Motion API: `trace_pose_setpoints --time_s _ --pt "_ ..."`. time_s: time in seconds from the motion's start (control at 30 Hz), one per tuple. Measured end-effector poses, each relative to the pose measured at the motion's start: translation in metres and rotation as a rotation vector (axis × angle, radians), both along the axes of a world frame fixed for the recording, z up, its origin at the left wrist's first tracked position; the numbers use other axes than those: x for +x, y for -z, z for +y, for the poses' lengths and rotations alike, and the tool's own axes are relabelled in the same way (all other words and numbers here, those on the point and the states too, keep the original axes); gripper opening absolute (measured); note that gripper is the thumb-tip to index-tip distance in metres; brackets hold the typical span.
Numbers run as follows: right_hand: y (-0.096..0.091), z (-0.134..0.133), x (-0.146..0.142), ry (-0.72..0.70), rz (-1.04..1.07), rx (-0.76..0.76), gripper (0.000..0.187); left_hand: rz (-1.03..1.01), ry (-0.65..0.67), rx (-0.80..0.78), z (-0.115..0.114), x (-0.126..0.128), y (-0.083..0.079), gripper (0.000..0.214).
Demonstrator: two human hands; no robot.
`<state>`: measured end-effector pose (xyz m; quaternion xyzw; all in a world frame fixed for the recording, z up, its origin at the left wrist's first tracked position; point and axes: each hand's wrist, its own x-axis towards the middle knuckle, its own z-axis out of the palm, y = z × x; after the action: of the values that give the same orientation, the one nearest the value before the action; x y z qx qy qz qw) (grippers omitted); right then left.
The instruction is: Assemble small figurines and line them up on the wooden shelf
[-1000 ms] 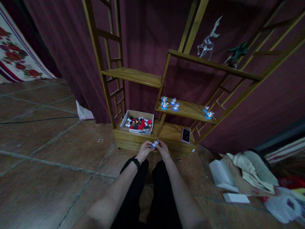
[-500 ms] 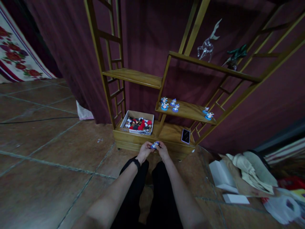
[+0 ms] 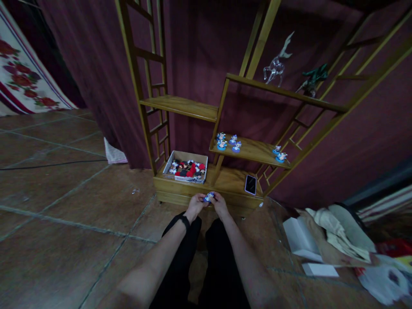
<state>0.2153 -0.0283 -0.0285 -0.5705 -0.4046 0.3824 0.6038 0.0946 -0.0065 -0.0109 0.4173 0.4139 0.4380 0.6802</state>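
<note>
Between my two hands is a small purple-and-white toy figurine [image 3: 209,197], held in front of the wooden shelf unit's base. The fingers of my left hand [image 3: 196,206] pinch its left side. My right hand [image 3: 220,204] grips it from the right. Just beyond them, an open cardboard box [image 3: 189,180] stands on the low shelf, filled with several red, black and white figurines [image 3: 190,168]. On the middle shelf [image 3: 254,151], purple-based figurines [image 3: 236,146] and blue-based figurines [image 3: 221,144] stand at the left, with two more figurines [image 3: 281,157] at the right end.
A phone [image 3: 250,184] lies on the low shelf at the right. Higher up stand a clear deer ornament [image 3: 275,68] and a dark green ornament [image 3: 315,79]. White boxes [image 3: 301,238], cloth [image 3: 337,231] and a plastic bag [image 3: 383,279] lie on the floor at right.
The view has tipped slightly, so the shelves sit a little lower. Both hands stay in place around the figurine, which appears slightly turned.
</note>
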Motion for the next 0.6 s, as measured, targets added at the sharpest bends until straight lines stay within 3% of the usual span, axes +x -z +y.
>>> trace_pose_setpoints --time_s 0.33,0.6 --pt "-0.012 -0.003 -0.002 -0.055 0.235 -0.02 0.037 -0.053 0.079 -0.095 0.006 -0.004 -0.006 0.03" --pt "-0.009 -0.001 -0.005 -0.063 0.362 -0.129 0.028 -0.096 0.104 -0.137 0.005 -0.003 -0.009 0.026"
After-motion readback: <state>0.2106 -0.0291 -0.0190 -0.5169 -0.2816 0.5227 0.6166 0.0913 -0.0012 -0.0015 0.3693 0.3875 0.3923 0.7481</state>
